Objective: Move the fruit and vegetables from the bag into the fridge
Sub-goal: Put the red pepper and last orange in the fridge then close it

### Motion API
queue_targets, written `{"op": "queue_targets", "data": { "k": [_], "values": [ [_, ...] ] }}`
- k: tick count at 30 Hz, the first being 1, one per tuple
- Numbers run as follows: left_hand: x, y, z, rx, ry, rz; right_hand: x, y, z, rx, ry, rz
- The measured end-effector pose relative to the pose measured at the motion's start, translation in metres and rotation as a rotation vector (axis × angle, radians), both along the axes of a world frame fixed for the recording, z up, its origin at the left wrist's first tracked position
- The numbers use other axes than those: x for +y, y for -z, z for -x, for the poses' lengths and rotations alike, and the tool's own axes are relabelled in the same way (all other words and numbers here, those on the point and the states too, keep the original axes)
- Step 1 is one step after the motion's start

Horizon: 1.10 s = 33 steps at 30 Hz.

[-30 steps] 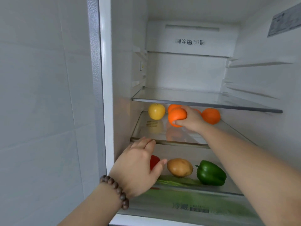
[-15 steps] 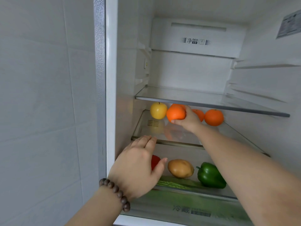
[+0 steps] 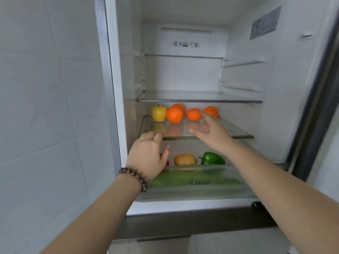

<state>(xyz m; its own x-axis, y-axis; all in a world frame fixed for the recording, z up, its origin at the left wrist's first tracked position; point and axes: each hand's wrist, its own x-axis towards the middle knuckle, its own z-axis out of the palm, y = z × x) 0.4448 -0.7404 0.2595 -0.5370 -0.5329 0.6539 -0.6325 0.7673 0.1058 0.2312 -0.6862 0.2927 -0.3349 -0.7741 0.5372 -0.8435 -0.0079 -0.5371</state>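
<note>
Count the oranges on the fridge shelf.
4, in a row on the middle shelf: front orange, one half hidden behind it, third, and fourth behind the right hand.

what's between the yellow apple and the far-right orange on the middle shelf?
In the head view, between the yellow apple and the rightmost orange sit three more oranges: a big front one, one half hidden behind it, and a smaller one.

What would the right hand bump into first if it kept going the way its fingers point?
Probably the small orange in the middle of the row: the right hand is open and its fingertips point up and back, near that fruit's right edge. Depth is unclear; it might slip between that fruit and the rightmost orange.
</note>
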Motion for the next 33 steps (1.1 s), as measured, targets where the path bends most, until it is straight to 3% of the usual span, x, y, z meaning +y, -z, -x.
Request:
{"op": "queue_targets", "data": {
  "k": [4,8,16,21,33],
  "values": [
    [0.032,0.016,-0.011,0.107,-0.016,0.047,0.065,0.02,-0.029,0.1,0.108,0.17],
    [0.067,0.04,-0.015,0.182,-0.062,0.054,0.107,0.058,-0.046,0.153,0.314,0.2],
    [0.096,0.09,0.0,0.159,-0.257,-0.058,0.127,0.123,-0.051,0.051,0.62,0.049],
    [0.088,0.112,0.015,0.173,-0.373,-0.158,0.113,0.135,-0.04,-0.05,0.61,-0.009],
    [0.03,0.115,0.059,0.223,-0.401,-0.202,0.054,0.141,-0.005,-0.102,0.495,0.034]
  ]
}}
